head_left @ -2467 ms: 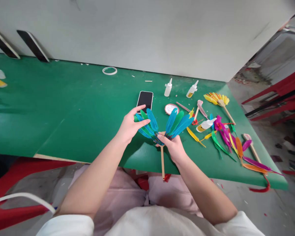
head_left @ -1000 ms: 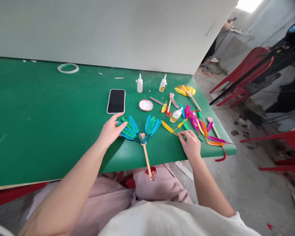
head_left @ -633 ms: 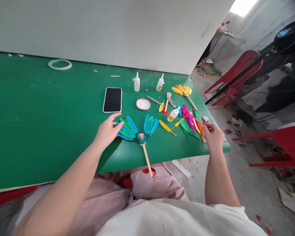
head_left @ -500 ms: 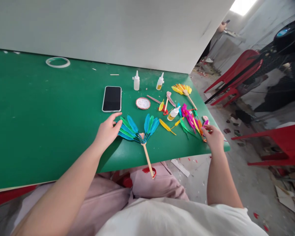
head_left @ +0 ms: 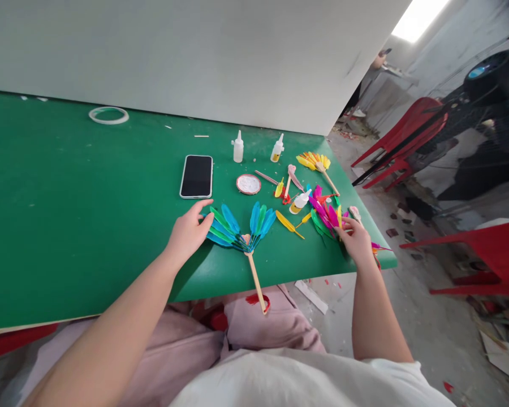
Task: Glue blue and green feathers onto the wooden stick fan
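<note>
My left hand (head_left: 190, 230) is at the left side of a fan of blue and green feathers (head_left: 259, 219), thumb and index finger apart beside the feather tips. The fan lies on the green table with its wooden handle (head_left: 257, 281) jutting over the front edge; a red tassel (head_left: 261, 301) hangs at the handle's end. At the right, my right hand (head_left: 355, 240) is in a loose pile of colourful feathers, its fingertips pinched on a magenta feather (head_left: 332, 216). Green feathers (head_left: 319, 224) lie just left of it. The hand partly hides the pile.
Small glue bottles (head_left: 238, 148) stand or lean on the table (head_left: 80, 226) around a round white disc (head_left: 248, 184). A phone (head_left: 196, 176), a tape ring (head_left: 108, 116) and a yellow feather fan (head_left: 319, 165) lie there too. Red chairs (head_left: 479, 257) are at the right.
My right hand has moved left and slightly up, from the orange feather to the magenta ones, and some feathers have shifted. My left hand stays by the blue-green fan. The view has tilted slightly.
</note>
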Available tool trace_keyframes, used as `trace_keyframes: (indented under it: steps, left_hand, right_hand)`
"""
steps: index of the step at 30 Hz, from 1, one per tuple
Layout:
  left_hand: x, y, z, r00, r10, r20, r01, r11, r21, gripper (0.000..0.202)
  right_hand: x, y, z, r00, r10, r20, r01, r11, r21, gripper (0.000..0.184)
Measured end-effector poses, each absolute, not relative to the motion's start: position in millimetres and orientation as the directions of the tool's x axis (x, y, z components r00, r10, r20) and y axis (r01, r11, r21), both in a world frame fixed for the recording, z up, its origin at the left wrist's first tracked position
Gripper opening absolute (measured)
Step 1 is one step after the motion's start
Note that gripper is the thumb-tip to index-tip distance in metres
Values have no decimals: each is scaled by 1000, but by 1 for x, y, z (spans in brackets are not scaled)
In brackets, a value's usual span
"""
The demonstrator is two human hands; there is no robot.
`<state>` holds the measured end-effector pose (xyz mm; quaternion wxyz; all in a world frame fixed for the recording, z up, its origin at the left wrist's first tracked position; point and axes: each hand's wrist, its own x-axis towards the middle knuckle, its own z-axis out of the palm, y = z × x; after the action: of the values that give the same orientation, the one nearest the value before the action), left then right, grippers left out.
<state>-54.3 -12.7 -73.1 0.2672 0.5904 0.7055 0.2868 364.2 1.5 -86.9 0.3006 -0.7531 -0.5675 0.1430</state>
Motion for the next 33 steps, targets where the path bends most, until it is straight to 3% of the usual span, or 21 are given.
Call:
trace_keyframes:
  steps: [11,22,27,33]
  left_hand:
    - [-52,-14,-69,-159,987,-33,665,132,735,44]
    - [-52,-15,-70,-171,984,-41,642,143,754,47]
    - [-51,-15,-69,-168,985,-33,630,134,765,46]
    - [-53,-15,-71,-164,986,-41,630,137,765,46]
  right_hand:
    - [371,5,-80,494,861,124,498,-163,-852,48]
    - [371,3,-79,513,853,102,433,-154,-888,45]
    - [376,1,-82,501,848,174,518,-132,-845,52]
    - [371,4,-82,397,804,443,820,-93,-565,30]
